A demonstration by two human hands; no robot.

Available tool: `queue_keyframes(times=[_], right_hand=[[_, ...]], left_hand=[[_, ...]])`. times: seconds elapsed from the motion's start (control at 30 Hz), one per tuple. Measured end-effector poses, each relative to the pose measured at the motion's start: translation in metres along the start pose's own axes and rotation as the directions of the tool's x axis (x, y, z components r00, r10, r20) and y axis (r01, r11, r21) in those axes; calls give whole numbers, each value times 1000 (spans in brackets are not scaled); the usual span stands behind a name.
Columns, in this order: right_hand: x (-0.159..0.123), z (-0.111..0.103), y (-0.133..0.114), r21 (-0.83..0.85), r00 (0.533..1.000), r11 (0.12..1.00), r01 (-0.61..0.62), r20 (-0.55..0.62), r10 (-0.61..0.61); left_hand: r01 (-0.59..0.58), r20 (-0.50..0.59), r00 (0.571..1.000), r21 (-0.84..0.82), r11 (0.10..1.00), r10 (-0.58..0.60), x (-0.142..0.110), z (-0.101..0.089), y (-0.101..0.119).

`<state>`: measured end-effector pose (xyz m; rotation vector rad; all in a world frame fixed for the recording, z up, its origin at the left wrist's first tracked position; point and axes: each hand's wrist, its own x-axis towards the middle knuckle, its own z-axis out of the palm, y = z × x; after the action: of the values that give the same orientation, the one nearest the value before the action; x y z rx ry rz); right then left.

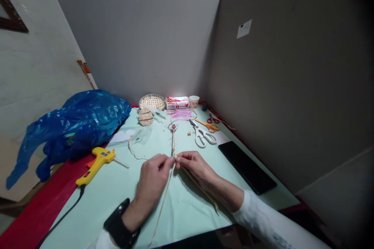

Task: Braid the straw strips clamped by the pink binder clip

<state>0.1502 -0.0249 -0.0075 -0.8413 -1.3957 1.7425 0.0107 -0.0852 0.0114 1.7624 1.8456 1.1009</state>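
My left hand (153, 179) and my right hand (194, 165) meet over the pale green mat (122, 194), fingertips pinched together on thin tan straw strips (163, 202). The strips run from the pinch back toward me and away up the mat to a small pink clip (174, 127). A black band sits on my left wrist. My right sleeve is white.
A yellow glue gun (96, 163) lies left with its black cord. A blue plastic bag (78, 124) fills the far left. White scissors (201, 135), orange scissors (209, 125), a black phone (247, 166), woven discs (152, 102), a tissue pack (177, 103) and a paper cup (194, 101) lie beyond.
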Motion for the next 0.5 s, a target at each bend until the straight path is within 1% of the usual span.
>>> queue_keyframes(times=[0.03, 0.07, 0.1, 0.13, 0.17, 0.2, 0.23, 0.27, 0.3, 0.43, 0.5], right_hand=[[0, 0, 0, -4, 1000, 1000, 8, -6, -8], [-1, 1, 0, 1, 1000, 1000, 13, 1, -13], [-1, 1, 0, 20, 1000, 1000, 16, 20, -16], [-1, 2, 0, 43, 999, 999, 15, 49, -17], [-2, 2, 0, 60, 997, 998, 14, 72, -18], [-2, 3, 0, 63, 996, 998, 19, 81, -24], [-3, 3, 0, 51, 996, 998, 28, 78, -32], [-3, 2, 1, 30, 997, 999, 40, 65, -42], [-3, 2, 1, 1, 997, 999, 54, 52, -54], [-3, 0, 4, -123, 994, 987, 102, 62, -95], [-2, -1, 6, -213, 992, 970, 117, 69, -105]], left_hand=[[47, -24, 998, -86, 995, -50, 5, -1, -1], [88, 10, 996, -197, 977, -87, 9, -1, -3], [138, 111, 988, -327, 935, -107, 12, 0, -5], [214, 242, 964, -456, 864, -111, 15, 2, -7], [319, 371, 921, -556, 768, -114, 16, 5, -8], [420, 476, 872, -614, 669, -112, 17, 7, -9], [500, 544, 831, -639, 584, -117, 17, 10, -9], [552, 579, 804, -646, 527, -132, 17, 11, -10], [574, 588, 795, -649, 500, -150, 16, 13, -9], [555, 548, 816, -658, 509, -181, 14, 14, -9], [551, 534, 822, -655, 518, -198, 13, 15, -9]])
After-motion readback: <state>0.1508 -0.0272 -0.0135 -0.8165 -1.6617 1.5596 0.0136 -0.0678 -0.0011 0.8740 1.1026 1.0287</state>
